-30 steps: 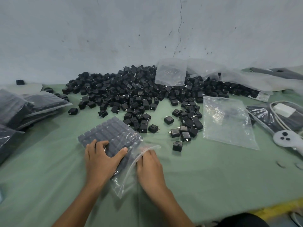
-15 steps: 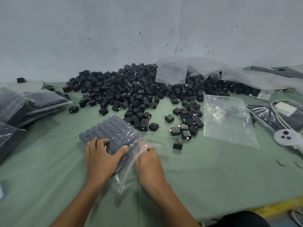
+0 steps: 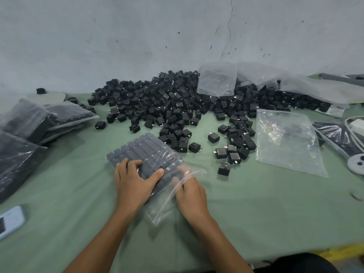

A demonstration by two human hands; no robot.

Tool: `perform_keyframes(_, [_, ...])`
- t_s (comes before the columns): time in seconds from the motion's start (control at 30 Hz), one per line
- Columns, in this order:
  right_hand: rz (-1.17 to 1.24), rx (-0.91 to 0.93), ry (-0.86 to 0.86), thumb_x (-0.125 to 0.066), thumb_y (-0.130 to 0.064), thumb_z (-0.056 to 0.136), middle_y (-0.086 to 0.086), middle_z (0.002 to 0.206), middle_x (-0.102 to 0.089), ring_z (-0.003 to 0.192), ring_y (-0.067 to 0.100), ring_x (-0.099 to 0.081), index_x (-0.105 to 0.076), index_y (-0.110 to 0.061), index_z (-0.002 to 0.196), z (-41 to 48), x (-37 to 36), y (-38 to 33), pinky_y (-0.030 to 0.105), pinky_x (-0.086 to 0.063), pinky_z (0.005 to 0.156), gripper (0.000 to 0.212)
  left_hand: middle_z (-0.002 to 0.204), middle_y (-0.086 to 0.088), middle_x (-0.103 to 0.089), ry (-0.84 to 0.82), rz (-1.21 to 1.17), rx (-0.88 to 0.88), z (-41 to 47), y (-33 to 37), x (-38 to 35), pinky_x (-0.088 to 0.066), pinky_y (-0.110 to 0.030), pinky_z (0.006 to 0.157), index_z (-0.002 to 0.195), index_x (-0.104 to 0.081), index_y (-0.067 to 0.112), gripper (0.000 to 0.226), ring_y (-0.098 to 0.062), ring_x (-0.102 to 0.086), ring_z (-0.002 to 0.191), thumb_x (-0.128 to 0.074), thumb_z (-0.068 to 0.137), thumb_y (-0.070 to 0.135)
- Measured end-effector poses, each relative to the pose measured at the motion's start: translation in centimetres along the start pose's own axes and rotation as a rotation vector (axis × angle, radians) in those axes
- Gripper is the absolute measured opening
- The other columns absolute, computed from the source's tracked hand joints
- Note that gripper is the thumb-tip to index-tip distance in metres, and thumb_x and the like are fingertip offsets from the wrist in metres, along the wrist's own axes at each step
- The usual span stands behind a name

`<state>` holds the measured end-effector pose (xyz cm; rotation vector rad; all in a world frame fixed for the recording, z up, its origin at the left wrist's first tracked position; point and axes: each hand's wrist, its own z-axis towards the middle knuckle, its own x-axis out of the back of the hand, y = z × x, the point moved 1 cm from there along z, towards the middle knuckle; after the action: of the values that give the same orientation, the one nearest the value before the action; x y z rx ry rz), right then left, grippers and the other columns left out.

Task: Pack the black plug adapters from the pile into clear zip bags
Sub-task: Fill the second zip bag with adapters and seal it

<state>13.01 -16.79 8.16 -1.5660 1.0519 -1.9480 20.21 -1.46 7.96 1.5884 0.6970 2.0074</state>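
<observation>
A clear zip bag lies on the green table, filled with neat rows of black plug adapters. My left hand rests flat on its near end, fingers spread, thumb out to the right. My right hand reaches into the bag's open mouth, its fingers hidden under the plastic. A big pile of loose black adapters spreads along the wall, with stray ones near the bag. An empty clear zip bag lies flat to the right.
Filled bags are stacked at the left. More empty bags lie over the pile at the back right. A phone lies at the near left, a white cable and round device at the right edge.
My right hand has pushed a little deeper into the bag's mouth. My left hand stays on the filled end. The camera has tipped slightly downward.
</observation>
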Motion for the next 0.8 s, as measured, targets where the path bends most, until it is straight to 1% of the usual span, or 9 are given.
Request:
perform_keyframes(0.07, [0.006, 0.029, -0.012, -0.048, -0.03, 0.101, -0.003, 0.113, -0.064, 0.103, 0.022, -0.063, -0.057, -0.031, 0.126, 0.07, -0.03, 0.24, 0.037, -0.051, 0.086, 0.027, 0.155, -0.007, -0.03, 0.0, 0.0, 0.002, -0.01, 0.03, 0.02, -0.017, -0.042, 0.123, 0.129, -0.051, 0.022, 0.078, -0.024, -0.013, 0.149, -0.073, 0.072, 0.07])
perform_keyframes(0.1, [0.009, 0.037, 0.0, -0.049, -0.031, 0.101, -0.005, 0.115, -0.06, 0.104, 0.019, -0.06, -0.059, -0.034, 0.126, 0.11, -0.02, 0.3, 0.035, -0.05, 0.086, 0.027, 0.155, -0.007, -0.031, -0.002, -0.002, 0.004, -0.02, 0.07, 0.0, -0.017, -0.042, 0.123, 0.129, -0.051, 0.022, 0.078, -0.024, -0.013, 0.149, -0.073, 0.072, 0.07])
perform_keyframes(0.17, [-0.001, 0.037, 0.032, -0.052, -0.032, 0.1, -0.005, 0.117, -0.056, 0.105, 0.018, -0.059, -0.058, -0.039, 0.131, 0.26, -0.05, 0.26, 0.032, -0.048, 0.086, 0.032, 0.154, -0.007, -0.032, 0.0, -0.002, 0.006, 0.02, 0.14, -0.01, -0.018, -0.041, 0.123, 0.129, -0.051, 0.022, 0.078, -0.024, -0.014, 0.149, -0.073, 0.072, 0.069])
perform_keyframes(0.23, [0.001, 0.034, 0.036, -0.054, -0.031, 0.099, -0.004, 0.118, -0.062, 0.106, 0.018, -0.06, -0.054, -0.042, 0.136, 0.32, -0.09, 0.09, 0.033, -0.05, 0.087, 0.039, 0.153, -0.007, -0.032, 0.004, 0.003, 0.007, 0.04, 0.2, 0.03, -0.018, -0.041, 0.123, 0.13, -0.051, 0.022, 0.078, -0.024, -0.014, 0.148, -0.073, 0.072, 0.069])
perform_keyframes(0.27, [0.004, 0.033, 0.026, -0.055, -0.03, 0.098, -0.004, 0.117, -0.065, 0.106, 0.019, -0.062, -0.054, -0.04, 0.136, 0.32, -0.09, 0.07, 0.035, -0.05, 0.087, 0.04, 0.153, -0.007, -0.032, 0.005, 0.004, 0.007, 0.05, 0.22, 0.03, -0.018, -0.041, 0.122, 0.13, -0.051, 0.022, 0.078, -0.024, -0.015, 0.148, -0.073, 0.072, 0.068])
perform_keyframes(0.37, [-0.026, 0.028, -0.002, -0.051, -0.026, 0.098, 0.0, 0.108, -0.07, 0.101, 0.027, -0.064, -0.06, -0.03, 0.122, 0.25, -0.02, 0.22, 0.038, -0.051, 0.084, 0.026, 0.153, -0.007, -0.033, -0.002, 0.016, 0.007, -0.03, 0.24, 0.08, -0.018, -0.042, 0.123, 0.131, -0.051, 0.021, 0.079, -0.026, -0.016, 0.148, -0.073, 0.072, 0.069])
perform_keyframes(0.53, [-0.085, 0.034, -0.037, -0.045, -0.014, 0.096, 0.003, 0.104, -0.068, 0.096, 0.03, -0.062, -0.058, -0.031, 0.123, 0.39, 0.21, -0.04, 0.037, -0.05, 0.08, 0.034, 0.153, -0.006, -0.033, -0.015, 0.044, 0.001, 0.06, 0.28, 0.04, -0.017, -0.042, 0.123, 0.133, -0.05, 0.021, 0.08, -0.026, -0.015, 0.148, -0.071, 0.074, 0.07])
perform_keyframes(0.67, [-0.06, 0.053, -0.034, -0.045, -0.018, 0.097, 0.001, 0.115, -0.061, 0.104, 0.025, -0.059, -0.059, -0.028, 0.12, 0.27, 0.17, 0.04, 0.039, -0.05, 0.086, 0.028, 0.155, -0.007, -0.031, -0.017, 0.043, 0.001, 0.09, 0.12, -0.05, -0.017, -0.043, 0.123, 0.133, -0.049, 0.022, 0.08, -0.026, -0.014, 0.149, -0.07, 0.074, 0.072])
perform_keyframes(0.8, [-0.055, 0.07, -0.038, -0.046, -0.021, 0.098, -0.001, 0.126, -0.059, 0.113, 0.023, -0.057, -0.054, -0.033, 0.134, 0.18, 0.11, 0.09, 0.037, -0.048, 0.093, 0.039, 0.156, -0.008, -0.03, -0.016, 0.048, 0.002, 0.09, -0.02, -0.04, -0.016, -0.043, 0.123, 0.132, -0.049, 0.023, 0.079, -0.026, -0.013, 0.15, -0.069, 0.074, 0.073])
